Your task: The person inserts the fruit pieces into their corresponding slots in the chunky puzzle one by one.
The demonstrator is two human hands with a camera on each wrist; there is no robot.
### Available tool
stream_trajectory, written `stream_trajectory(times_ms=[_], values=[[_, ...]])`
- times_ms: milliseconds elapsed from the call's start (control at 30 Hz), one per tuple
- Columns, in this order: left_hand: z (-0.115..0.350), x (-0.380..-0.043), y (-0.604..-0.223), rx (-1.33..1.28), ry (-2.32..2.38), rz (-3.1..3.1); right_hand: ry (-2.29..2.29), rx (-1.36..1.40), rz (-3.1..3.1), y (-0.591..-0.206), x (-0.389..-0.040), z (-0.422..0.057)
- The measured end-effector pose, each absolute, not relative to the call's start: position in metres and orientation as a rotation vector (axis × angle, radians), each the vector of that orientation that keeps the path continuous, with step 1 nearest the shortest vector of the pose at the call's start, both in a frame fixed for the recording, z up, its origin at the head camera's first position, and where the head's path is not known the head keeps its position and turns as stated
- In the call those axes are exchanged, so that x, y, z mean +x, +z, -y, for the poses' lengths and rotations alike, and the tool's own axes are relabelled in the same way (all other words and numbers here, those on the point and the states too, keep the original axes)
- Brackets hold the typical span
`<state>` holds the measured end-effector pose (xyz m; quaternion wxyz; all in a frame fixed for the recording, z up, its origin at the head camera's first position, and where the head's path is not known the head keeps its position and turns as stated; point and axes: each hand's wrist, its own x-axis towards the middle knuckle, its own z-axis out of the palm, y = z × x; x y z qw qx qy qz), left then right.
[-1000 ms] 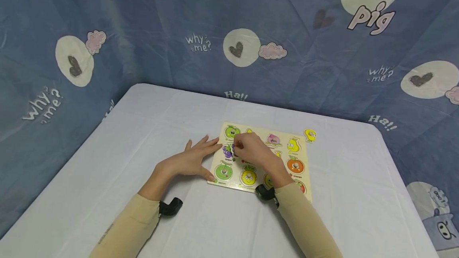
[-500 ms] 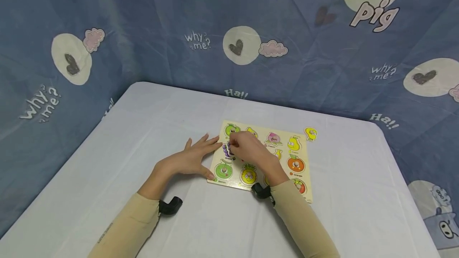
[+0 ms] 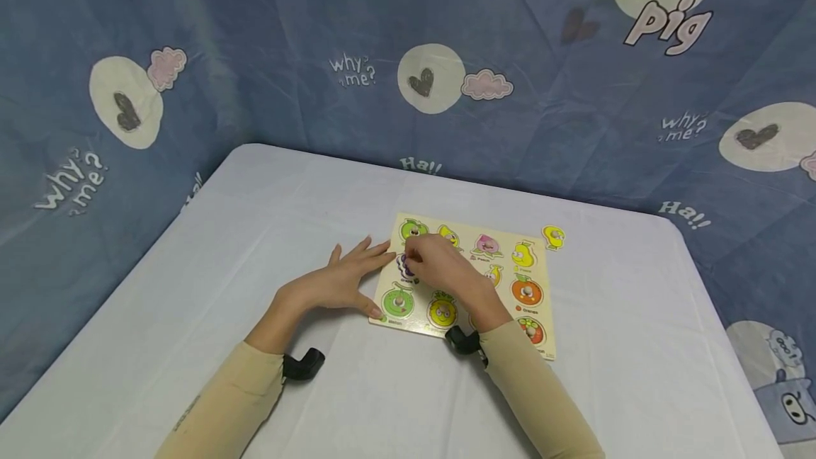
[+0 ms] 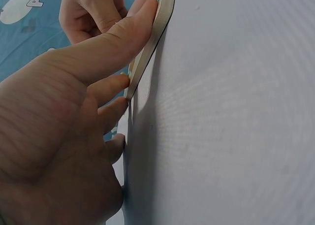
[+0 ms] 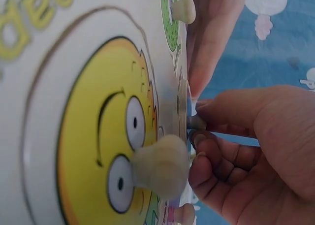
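Observation:
My right hand (image 3: 443, 264) pinches the knob of a grape puzzle piece (image 3: 404, 266) between thumb and fingertips, over the grape picture at the left of the wooden fruit puzzle board (image 3: 416, 319). In the right wrist view the pinched knob (image 5: 198, 122) shows, and the piece appears edge-on against the board; whether it lies fully in its recess I cannot tell. My left hand (image 3: 341, 282) has its fingers spread, with fingertips and thumb touching the board's left edge. In the left wrist view the thumb (image 4: 133, 35) lies along that edge.
A yellow knobbed piece (image 3: 553, 237) lies on the white-covered table just off the board's back right corner. Knobbed pieces on the board include a melon (image 3: 398, 302), a pineapple (image 3: 443, 312) and an orange (image 3: 526, 292). A blue printed curtain (image 3: 306, 34) hangs behind.
My right hand has shifted slightly left, bringing the grape piece from beside the grape picture to over it. My left hand has stayed at the board's edge.

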<state>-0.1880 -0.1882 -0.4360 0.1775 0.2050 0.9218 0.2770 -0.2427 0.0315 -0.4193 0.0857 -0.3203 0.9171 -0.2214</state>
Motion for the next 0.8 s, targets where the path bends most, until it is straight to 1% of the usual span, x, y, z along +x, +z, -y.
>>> stream_trajectory(times_ms=[800], values=[[0.1894,-0.1880,-0.4368,0.583,0.785,-2.609,-0.698,-0.975,-2.719,-0.4199,-0.2390,-0.0301]])
